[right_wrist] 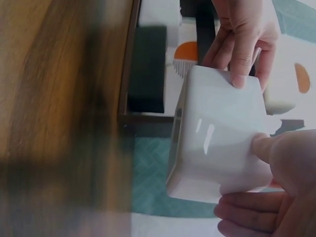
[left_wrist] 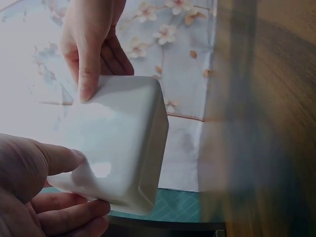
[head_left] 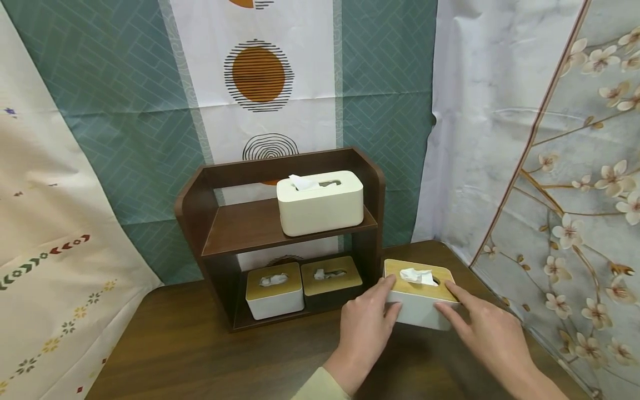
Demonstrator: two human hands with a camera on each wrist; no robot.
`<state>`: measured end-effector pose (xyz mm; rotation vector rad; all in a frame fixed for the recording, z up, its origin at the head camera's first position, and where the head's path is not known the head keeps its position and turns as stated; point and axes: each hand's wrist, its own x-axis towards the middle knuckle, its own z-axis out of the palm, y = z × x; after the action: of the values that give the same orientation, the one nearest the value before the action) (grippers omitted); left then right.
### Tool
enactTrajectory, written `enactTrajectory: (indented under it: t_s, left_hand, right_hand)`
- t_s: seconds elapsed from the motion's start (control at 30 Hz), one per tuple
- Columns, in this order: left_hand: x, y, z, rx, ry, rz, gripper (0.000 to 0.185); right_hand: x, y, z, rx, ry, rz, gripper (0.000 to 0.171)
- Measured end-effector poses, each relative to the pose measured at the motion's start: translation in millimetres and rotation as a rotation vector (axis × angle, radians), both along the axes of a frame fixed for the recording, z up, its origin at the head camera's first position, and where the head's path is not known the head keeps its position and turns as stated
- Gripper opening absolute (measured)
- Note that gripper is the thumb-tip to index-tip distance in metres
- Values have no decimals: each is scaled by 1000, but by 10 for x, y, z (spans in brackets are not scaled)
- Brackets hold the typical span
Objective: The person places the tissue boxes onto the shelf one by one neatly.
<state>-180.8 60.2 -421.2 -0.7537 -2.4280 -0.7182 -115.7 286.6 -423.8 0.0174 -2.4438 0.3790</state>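
Note:
A white tissue box with a wooden lid and a tissue sticking out is held between both hands, right of the shelf and low over the table. My left hand grips its left end, thumb on the lid edge and fingers round the side. My right hand grips the right end the same way. In the left wrist view the box shows its smooth white underside between my left hand and right hand. The right wrist view shows the box, my right hand and left hand. Whether it touches the table I cannot tell.
The dark brown shelf carries an all-white tissue box on its upper board. Below stand a white box with a wooden lid and a dark box with a wooden lid. Patterned cloths hang behind and to the right.

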Motion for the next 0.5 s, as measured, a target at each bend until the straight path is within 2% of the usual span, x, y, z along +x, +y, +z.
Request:
enactTrajectory:
  t_s: [0.2, 0.5]
  left_hand:
    - [96, -177, 58, 2, 33, 19, 58]
    - [212, -441, 170, 28, 95, 44, 59]
  right_hand:
    - [47, -129, 72, 38, 63, 28, 58]
    - [64, -330, 184, 35, 84, 92, 59]
